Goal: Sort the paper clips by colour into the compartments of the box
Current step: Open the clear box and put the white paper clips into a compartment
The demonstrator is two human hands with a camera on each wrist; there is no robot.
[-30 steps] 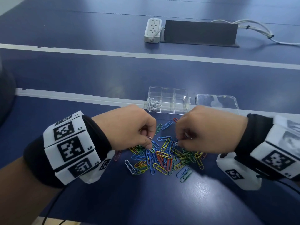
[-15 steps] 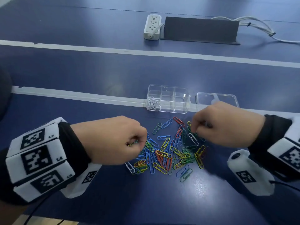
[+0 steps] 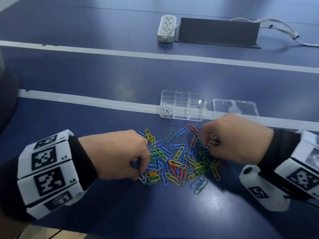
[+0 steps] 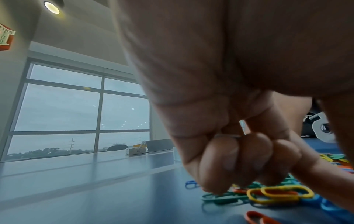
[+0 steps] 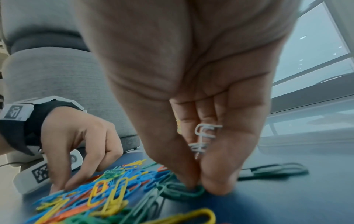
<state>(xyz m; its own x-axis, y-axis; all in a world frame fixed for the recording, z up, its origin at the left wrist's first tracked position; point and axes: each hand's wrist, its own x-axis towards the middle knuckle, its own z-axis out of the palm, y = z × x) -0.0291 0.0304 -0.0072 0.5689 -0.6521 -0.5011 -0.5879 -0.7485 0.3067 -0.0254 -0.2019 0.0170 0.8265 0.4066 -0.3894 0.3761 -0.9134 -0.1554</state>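
Dark blue table (image 3: 86, 75), white stripes, window (image 4: 63, 106) behind | paper clips (image 3: 174, 161) heaped before box (image 3: 183, 105) | left hand (image 3: 119, 154) curled, picking at heap | right hand (image 3: 233, 138) pinching white clips (image 5: 205, 133)

"FIRE" on red wall box (image 4: 5, 37); "L3", "L4" on wristband (image 3: 51, 169)
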